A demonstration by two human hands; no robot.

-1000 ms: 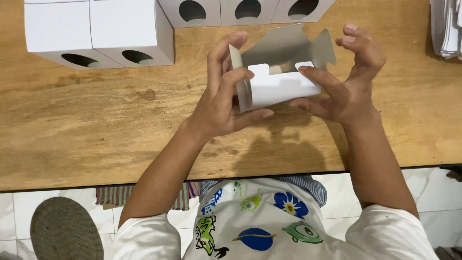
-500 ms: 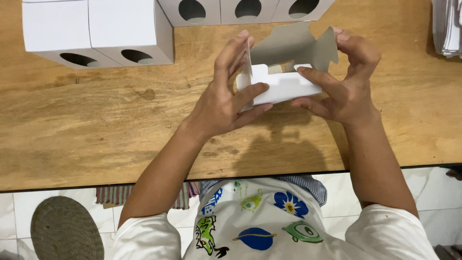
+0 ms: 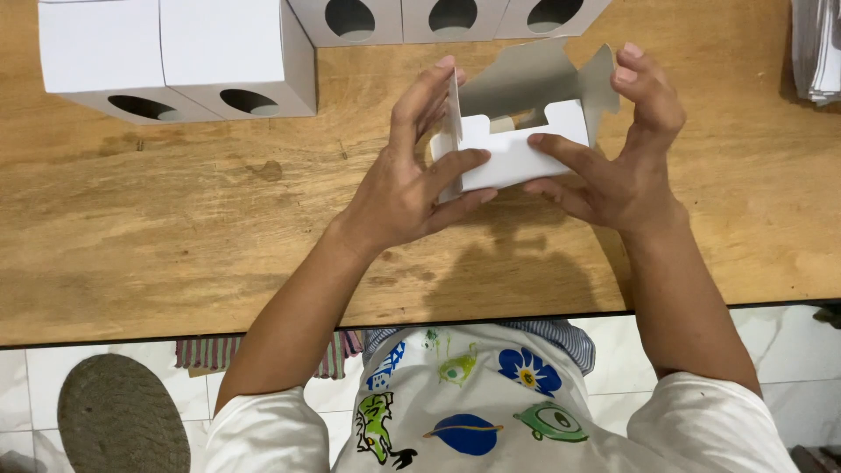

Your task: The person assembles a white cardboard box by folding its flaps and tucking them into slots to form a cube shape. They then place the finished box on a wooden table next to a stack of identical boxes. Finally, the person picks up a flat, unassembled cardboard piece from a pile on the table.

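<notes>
Cardboard box (white, half-folded, flaps up) sits above the wooden table, gripped between both hands: left hand clasps one end, right hand the other.

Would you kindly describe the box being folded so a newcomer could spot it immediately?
On the wooden table, finished white boxes sit along the far edge. Nearer, the left hand and right hand hold the half-folded box: unlike its closed neighbours, its grey-lined flaps stand open.

A worn wooden desk is seen above a white tiled floor; a round woven mat is laid at seven o'clock.
</notes>
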